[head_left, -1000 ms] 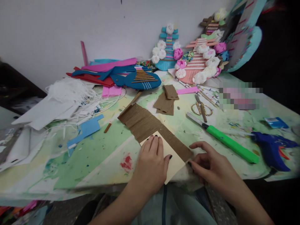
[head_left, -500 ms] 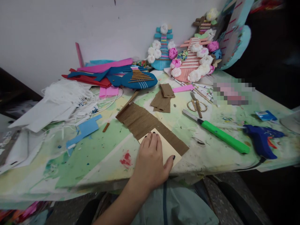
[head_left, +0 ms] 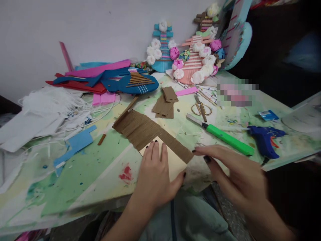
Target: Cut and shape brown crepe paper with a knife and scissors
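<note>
My left hand (head_left: 156,174) lies flat, fingers stretched out, on a cream card (head_left: 175,160) at the table's near edge. The card rests on a long strip of brown crepe paper (head_left: 140,129) that runs up and left across the table. My right hand (head_left: 233,170) hovers just right of the card's corner, fingers extended and apart, holding nothing that I can see. It is a little blurred.
A green-handled knife (head_left: 227,139), scissors (head_left: 200,108) and a blue glue gun (head_left: 264,139) lie to the right. Folded brown paper pieces (head_left: 165,103) sit beyond the strip. Coloured foam shapes, white shreds (head_left: 55,100) and flower-decorated crafts (head_left: 198,60) crowd the back and left.
My right hand, out of view half a second ago, has come back beside the card's right corner. The left hand stays pressed on the card. The view has shifted right.
</note>
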`<state>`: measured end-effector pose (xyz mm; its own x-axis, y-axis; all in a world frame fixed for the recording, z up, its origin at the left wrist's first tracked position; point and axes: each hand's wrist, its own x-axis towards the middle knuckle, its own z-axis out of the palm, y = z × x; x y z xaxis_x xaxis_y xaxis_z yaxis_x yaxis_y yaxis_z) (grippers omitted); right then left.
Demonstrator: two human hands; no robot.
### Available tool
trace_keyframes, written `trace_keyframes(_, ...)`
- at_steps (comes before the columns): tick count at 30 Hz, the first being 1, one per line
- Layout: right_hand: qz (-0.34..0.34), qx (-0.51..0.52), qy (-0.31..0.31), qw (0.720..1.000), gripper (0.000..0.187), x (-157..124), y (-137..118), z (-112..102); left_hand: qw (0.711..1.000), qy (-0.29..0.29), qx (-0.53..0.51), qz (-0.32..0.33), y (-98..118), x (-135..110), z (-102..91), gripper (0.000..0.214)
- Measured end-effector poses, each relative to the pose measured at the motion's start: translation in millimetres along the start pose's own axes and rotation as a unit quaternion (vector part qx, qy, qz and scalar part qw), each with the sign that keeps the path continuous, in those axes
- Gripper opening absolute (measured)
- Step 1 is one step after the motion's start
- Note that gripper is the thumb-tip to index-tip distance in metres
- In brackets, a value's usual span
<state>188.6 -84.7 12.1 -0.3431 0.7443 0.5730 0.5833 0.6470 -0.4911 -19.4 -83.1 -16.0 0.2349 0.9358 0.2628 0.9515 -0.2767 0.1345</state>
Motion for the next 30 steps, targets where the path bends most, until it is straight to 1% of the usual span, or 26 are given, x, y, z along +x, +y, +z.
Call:
trace_keyframes(2, 0.002, 0.020, -0.024, 1.000, 0.034, 9, 17, 15, 1.000, 0.003, 0.002, 0.020, -3, -3, -0.8, 0.078)
trace_keyframes(4, -0.004, 0.028, -0.044, 0.999, 0.035, 5, 29, 25, 0.999, 0.005, 0.002, 0.031, -5, -5, -0.5, 0.077)
trace_keyframes(6, -0.018, 0.020, -0.060, 0.998, 0.035, -6, 34, 28, 1.000, 0.005, 0.002, 0.028, -5, -7, 0.7, 0.076)
trace_keyframes(10, -0.029, 0.010, -0.059, 0.998, 0.036, -16, 33, 27, 1.000, 0.005, 0.008, 0.011, -5, -7, 2.8, 0.073)
trace_keyframes(19, -0.032, 0.022, -0.059, 0.998, 0.034, -15, 36, 28, 1.000, -0.010, 0.013, 0.014, -6, -3, -1.7, 0.071)
trace_keyframes(30, -0.022, 0.025, -0.060, 0.998, 0.035, -14, 35, 27, 1.000, -0.016, 0.015, 0.012, -7, -3, -1.1, 0.069)
